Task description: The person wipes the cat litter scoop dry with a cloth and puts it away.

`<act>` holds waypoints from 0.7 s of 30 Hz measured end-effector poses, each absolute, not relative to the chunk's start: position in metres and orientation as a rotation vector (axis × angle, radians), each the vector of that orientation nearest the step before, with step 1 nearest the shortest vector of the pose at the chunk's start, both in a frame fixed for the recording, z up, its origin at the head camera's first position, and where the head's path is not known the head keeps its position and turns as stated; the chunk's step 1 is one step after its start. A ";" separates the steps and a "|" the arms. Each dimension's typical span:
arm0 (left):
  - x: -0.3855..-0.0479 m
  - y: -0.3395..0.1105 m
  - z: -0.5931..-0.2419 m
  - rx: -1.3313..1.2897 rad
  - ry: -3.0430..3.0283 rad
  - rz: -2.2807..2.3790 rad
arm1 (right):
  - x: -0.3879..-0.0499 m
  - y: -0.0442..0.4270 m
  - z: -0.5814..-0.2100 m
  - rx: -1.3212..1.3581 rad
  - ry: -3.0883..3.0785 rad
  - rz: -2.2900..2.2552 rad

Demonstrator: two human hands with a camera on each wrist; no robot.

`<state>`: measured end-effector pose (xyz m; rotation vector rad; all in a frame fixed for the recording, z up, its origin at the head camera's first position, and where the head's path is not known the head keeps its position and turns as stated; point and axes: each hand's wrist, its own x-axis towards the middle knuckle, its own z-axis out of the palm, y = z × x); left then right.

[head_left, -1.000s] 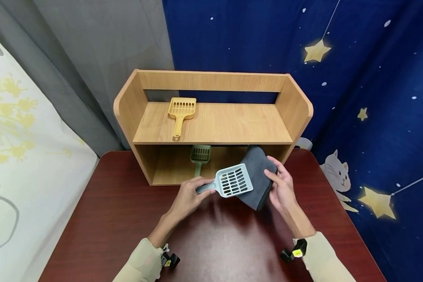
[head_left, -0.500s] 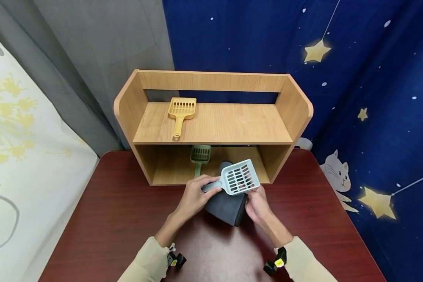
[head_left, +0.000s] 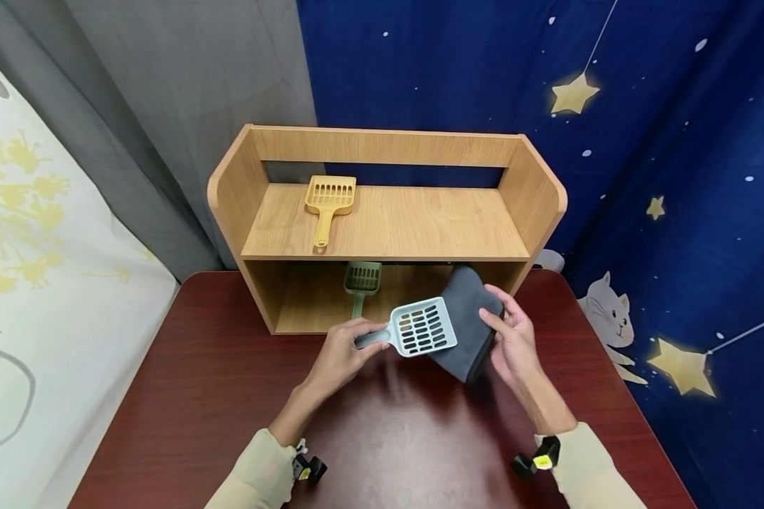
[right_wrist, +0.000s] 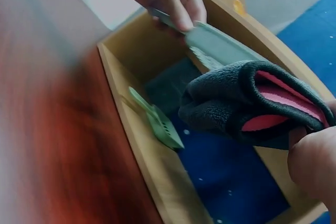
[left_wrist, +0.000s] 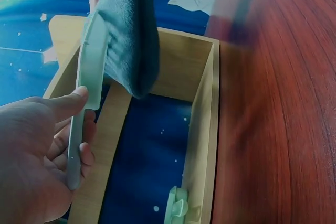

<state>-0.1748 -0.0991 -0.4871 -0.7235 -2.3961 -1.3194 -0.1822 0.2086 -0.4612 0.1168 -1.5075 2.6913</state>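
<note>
My left hand point(head_left: 342, 355) grips a pale blue litter scoop point(head_left: 422, 326) by its handle, with the slotted head pointing right. A folded dark grey cloth point(head_left: 467, 325) is held in my right hand point(head_left: 513, 341), thumb on top and fingers at its right edge. Pink inner layers of the cloth point(right_wrist: 281, 100) show in the right wrist view. In the head view the scoop's head overlaps the cloth's left part; from the left wrist, the cloth point(left_wrist: 131, 35) lies against or just beside the scoop point(left_wrist: 93, 66), and I cannot tell if they touch.
A two-tier wooden shelf point(head_left: 388, 233) stands on the dark red table point(head_left: 229, 410). A yellow litter scoop point(head_left: 329, 201) lies on its upper tier, a green litter scoop point(head_left: 361, 281) on the lower. Curtains point(head_left: 433, 71) hang behind.
My right hand and the cloth went left beneath the scoop half a second ago and are now back at the right. The left hand and scoop shifted slightly right, then back.
</note>
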 end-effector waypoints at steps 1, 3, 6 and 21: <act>-0.175 -0.099 -0.487 -0.729 -2.399 -1.311 | -0.182 0.212 -0.459 0.129 -1.520 2.672; -0.175 -0.099 -0.488 -0.739 -2.405 -1.297 | -0.182 0.217 -0.456 0.153 -1.549 2.637; -0.174 -0.099 -0.486 -0.749 -2.417 -1.274 | -0.181 0.222 -0.454 0.205 -1.582 2.594; -0.175 -0.099 -0.488 -0.752 -2.516 -0.969 | -0.176 0.224 -0.447 0.479 -2.149 1.491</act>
